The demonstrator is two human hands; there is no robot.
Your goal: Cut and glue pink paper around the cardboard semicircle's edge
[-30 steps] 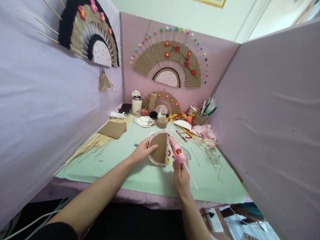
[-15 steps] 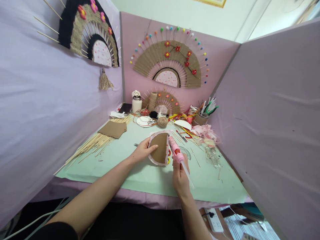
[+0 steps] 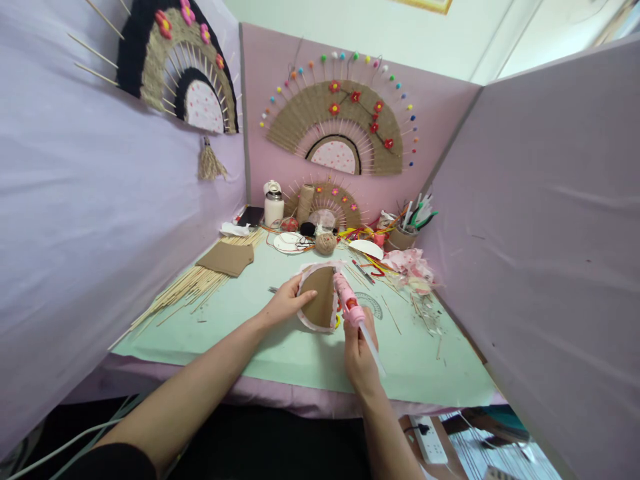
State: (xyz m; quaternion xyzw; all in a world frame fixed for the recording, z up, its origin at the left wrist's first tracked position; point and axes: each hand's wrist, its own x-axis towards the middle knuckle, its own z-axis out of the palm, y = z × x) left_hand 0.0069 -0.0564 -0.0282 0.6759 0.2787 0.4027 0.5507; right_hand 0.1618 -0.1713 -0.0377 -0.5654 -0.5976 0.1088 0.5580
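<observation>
My left hand [image 3: 289, 300] grips the curved left edge of a half-round piece of cardboard [image 3: 320, 303], thumb lying on its brown face. Pale pink fabric is folded over the cardboard's rim. In my right hand [image 3: 361, 347] is a pink hot glue gun [image 3: 350, 301], a clear glue stick [image 3: 371, 347] poking out of its back. Its nozzle points at the upper end of the cardboard's straight edge; whether it touches I cannot tell. Red and yellow handles [image 3: 338, 321] show just behind that edge, partly hidden. A clear protractor [image 3: 369, 305] lies to the right of the gun.
Thin wooden sticks [image 3: 175, 293] and a cardboard scrap [image 3: 227, 259] lie at the left. Toward the back stand a white bottle [image 3: 273, 208], a twine ball [image 3: 325, 244] and a tool pot [image 3: 401, 238]. Pink fabric scraps [image 3: 410, 263] lie right. Decorated fans [image 3: 345, 113] hang on the partitions.
The glue gun and my right hand have shifted slightly left, nearer the cardboard's straight edge. My left hand and the cardboard are nearly unmoved.
</observation>
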